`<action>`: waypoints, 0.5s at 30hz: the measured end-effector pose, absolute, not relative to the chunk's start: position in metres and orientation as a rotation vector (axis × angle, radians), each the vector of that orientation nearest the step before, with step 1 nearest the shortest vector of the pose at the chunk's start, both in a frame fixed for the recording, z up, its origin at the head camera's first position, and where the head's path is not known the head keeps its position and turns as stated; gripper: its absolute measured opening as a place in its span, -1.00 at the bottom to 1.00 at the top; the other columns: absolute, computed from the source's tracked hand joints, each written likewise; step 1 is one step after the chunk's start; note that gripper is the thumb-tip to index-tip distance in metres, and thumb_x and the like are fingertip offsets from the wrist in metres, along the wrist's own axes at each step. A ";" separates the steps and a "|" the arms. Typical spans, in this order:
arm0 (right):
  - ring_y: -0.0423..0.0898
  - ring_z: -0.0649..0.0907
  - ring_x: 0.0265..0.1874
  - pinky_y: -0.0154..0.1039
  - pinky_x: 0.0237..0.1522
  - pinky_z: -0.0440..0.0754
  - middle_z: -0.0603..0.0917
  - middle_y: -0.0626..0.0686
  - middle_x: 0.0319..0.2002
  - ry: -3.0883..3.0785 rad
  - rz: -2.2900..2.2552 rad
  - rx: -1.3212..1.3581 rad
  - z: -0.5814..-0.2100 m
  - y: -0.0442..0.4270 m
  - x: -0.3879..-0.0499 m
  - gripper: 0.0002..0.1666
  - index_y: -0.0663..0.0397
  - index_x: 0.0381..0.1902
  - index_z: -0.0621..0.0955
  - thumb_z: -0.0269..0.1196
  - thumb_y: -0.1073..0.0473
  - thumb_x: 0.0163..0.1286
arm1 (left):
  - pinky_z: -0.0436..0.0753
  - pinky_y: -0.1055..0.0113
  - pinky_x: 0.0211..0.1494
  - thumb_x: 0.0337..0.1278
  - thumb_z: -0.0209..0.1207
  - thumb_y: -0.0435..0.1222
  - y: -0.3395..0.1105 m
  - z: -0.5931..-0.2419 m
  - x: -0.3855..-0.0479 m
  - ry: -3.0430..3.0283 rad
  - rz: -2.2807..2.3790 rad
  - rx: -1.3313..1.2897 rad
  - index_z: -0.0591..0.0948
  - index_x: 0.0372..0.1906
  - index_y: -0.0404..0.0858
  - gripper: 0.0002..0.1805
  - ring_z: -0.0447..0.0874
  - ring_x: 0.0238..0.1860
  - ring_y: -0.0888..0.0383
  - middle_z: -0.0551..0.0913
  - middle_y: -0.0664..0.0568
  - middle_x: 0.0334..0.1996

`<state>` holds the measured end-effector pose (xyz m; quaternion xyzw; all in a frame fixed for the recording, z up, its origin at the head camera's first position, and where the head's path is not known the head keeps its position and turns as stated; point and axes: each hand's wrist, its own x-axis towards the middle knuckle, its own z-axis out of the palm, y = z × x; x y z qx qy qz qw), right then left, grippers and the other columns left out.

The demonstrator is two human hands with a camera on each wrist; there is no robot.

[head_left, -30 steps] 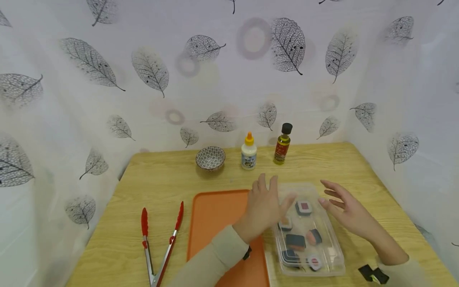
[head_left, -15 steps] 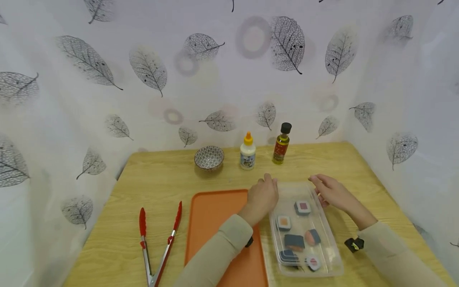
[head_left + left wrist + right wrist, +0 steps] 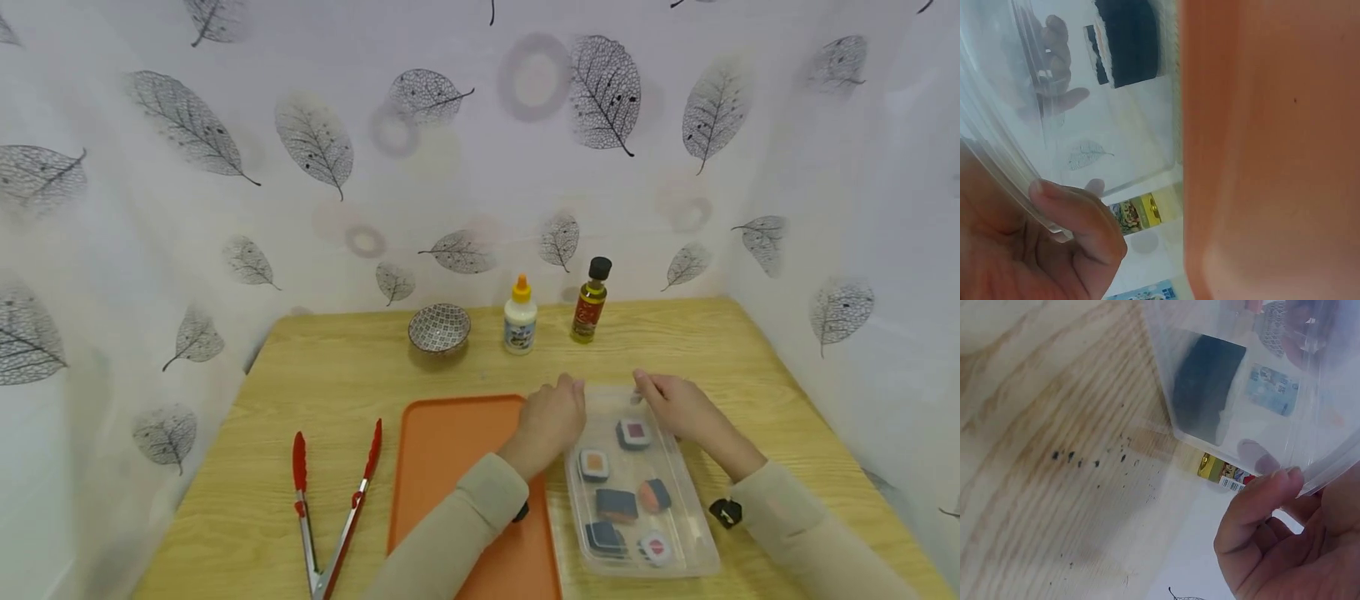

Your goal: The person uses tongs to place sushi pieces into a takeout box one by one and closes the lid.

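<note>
A clear plastic box [image 3: 686, 533] lies on the table's right half, and several sushi pieces [image 3: 617, 504] show through its lid [image 3: 609, 407]. My left hand [image 3: 546, 421] pinches the lid's edge at the far left corner. In the left wrist view, the thumb [image 3: 1079, 215] presses up against the rim. Opposite it, at the far right corner, my right hand [image 3: 686, 410] pinches the same edge, its thumb [image 3: 1260, 500] under the rim. In the head view the backs of both hands hide most of the fingers.
An orange tray [image 3: 450, 442] lies left of the box, under my left forearm. Red-tipped tongs [image 3: 352, 517] stand spread farther left. Along the back are a patterned bowl [image 3: 439, 329], a white bottle with a yellow cap [image 3: 521, 321] and an oil bottle [image 3: 590, 304].
Both hands have come in from above and beside the box to its far corners and now grip the lid's edge. The right hand has moved left most recently. The box stays in place.
</note>
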<state>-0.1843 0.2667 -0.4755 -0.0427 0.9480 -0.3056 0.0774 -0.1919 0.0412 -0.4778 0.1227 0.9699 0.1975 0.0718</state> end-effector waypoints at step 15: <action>0.26 0.76 -0.03 0.08 -0.10 0.67 0.78 0.35 -0.04 2.898 -0.884 -0.243 -0.472 0.266 -0.181 -0.23 0.40 0.17 0.67 -0.22 -0.15 0.78 | 0.69 0.16 -0.22 0.71 -0.39 0.15 0.052 -0.471 -0.184 2.946 0.334 0.346 0.53 0.21 -0.21 -0.36 0.73 -0.17 0.04 0.69 -0.06 -0.13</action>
